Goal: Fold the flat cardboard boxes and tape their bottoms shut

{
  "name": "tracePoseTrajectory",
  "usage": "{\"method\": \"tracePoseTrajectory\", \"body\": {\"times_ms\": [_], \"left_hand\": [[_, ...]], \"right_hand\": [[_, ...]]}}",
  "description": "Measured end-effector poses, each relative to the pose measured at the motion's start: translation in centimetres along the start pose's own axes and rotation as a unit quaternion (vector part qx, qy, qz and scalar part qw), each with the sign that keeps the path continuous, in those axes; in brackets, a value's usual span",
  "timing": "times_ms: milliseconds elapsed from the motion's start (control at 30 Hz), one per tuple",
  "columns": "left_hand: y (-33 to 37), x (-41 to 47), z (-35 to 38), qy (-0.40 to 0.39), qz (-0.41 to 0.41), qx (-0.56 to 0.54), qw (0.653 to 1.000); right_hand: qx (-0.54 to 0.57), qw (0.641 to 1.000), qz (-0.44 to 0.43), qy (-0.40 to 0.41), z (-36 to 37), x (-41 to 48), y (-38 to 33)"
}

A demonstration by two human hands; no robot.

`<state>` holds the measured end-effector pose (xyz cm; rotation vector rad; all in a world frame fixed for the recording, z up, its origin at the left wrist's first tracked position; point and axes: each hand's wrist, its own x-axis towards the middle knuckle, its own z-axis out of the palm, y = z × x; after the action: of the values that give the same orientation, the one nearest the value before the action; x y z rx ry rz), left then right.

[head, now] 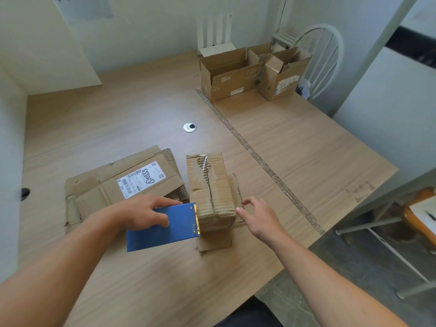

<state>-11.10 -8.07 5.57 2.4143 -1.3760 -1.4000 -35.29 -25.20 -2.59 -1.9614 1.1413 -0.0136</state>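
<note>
Taping step, small box. The box (210, 190) rests near the front edge of the table (118, 114), bottom side up and flaps closed. Its long axis runs from the person toward the far wall, leaning slightly left at the far end. The flap seam follows that axis, and glossy clear tape is visible over its far part.

The left hand (144, 212) holds a blue tape cutter (165, 227), with fingers curled over its top edge and thumb on its face. The toothed edge (197, 218) is set against the box's near left corner. The right hand (259, 218) is held just beside the box's right side, fingers spread and holding nothing. Contact with the box cannot be confirmed.

The step in hand is judged to be cutting the tape at the near end. The loose end would then need pressing down over the edge.

Flat cardboard (122, 182) lies to the left, touching the box. Two erected boxes (231, 74) stand at the far right.
</note>
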Motion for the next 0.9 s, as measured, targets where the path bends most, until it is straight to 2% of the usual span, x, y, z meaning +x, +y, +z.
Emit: {"method": "tracePoseTrajectory", "body": {"times_ms": [67,200,333,467,533,667,900], "left_hand": [[-0.2,0.1,0.0,0.001,0.000,0.003,1.000],[-0.2,0.3,-0.2,-0.001,-0.001,0.002,1.000],[0.0,0.3,-0.5,-0.012,-0.002,0.002,1.000],[0.3,0.4,-0.7,-0.006,0.001,0.002,1.000],[0.4,0.5,-0.7,-0.003,0.001,0.005,1.000],[0.1,0.6,-0.6,0.001,0.003,0.005,1.000],[-0.2,0.9,-0.6,0.008,-0.009,0.019,1.000]], "right_hand": [[-0.007,1.000,-0.026,0.003,-0.1,-0.1,0.4],[0.009,0.995,-0.059,-0.077,-0.1,-0.3,0.8],[-0.043,0.993,-0.098,-0.044,0.5,0.6,0.4],[-0.005,0.996,-0.074,-0.045,0.2,1.3,0.4],[-0.055,0.995,-0.064,-0.058,0.0,1.4,0.3],[-0.183,0.978,-0.095,-0.030,-0.8,1.3,-0.6],[-0.158,0.977,-0.134,-0.055,-0.4,2.4,-0.4]]}}
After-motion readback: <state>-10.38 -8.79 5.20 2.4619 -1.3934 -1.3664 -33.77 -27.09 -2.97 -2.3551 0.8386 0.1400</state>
